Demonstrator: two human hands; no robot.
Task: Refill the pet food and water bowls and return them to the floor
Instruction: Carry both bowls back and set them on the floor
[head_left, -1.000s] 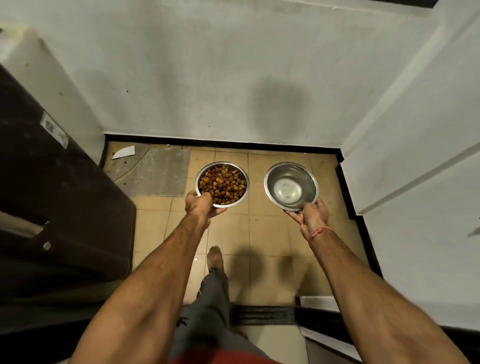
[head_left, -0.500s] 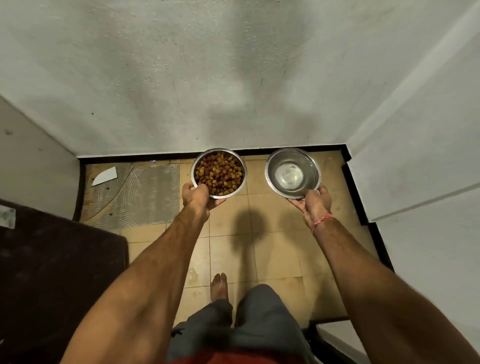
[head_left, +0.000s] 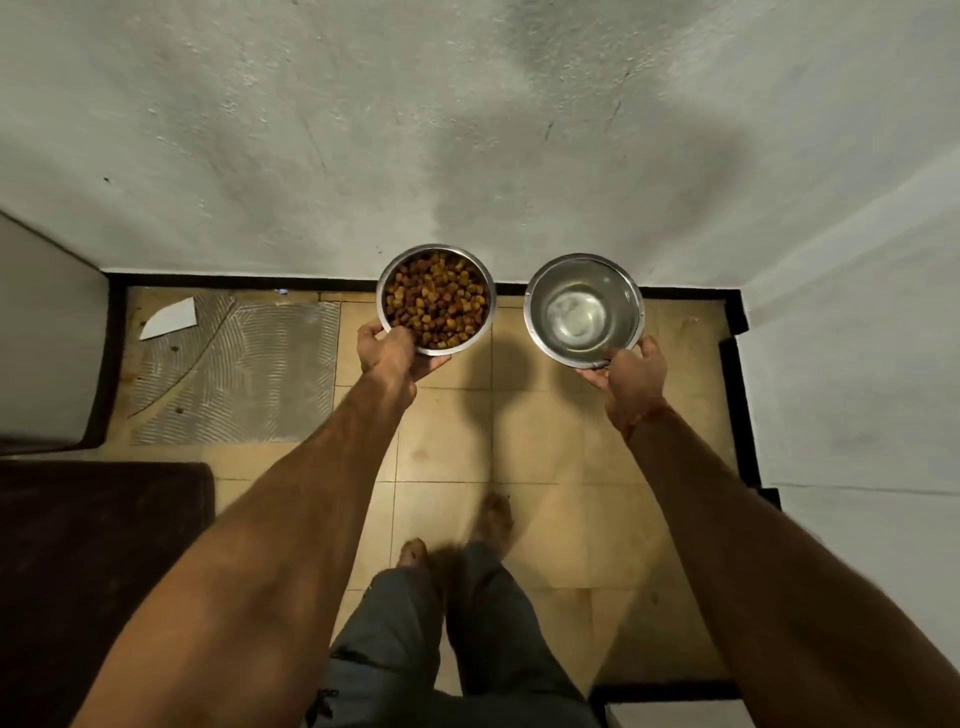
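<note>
At six o'clock, nearest the camera, the person's legs in grey trousers (head_left: 441, 649) stand on the tan tiled floor (head_left: 519, 441), with two bare feet (head_left: 493, 519) just ahead of them. A dark mat (head_left: 93, 571) lies at eight o'clock.

Both forearms reach forward. The left hand (head_left: 387, 356) grips the near rim of the food bowl (head_left: 435, 300) at about eleven o'clock, thumb over the edge and fingers curled beneath; the steel bowl is full of brown kibble (head_left: 436, 304). The right hand (head_left: 631, 376) pinches the near rim of the water bowl (head_left: 584, 310) at about one o'clock, which holds clear water. A red thread (head_left: 641, 415) circles that wrist. Both bowls are held in the air, side by side and apart, over the floor close to the wall.

At ten o'clock a patch of grey ridged cement (head_left: 234, 369) replaces missing tiles, with a white scrap (head_left: 170, 318) on it. Farthest off, at twelve o'clock, a black skirting strip (head_left: 249, 280) runs under the rough white wall (head_left: 467, 130).
</note>
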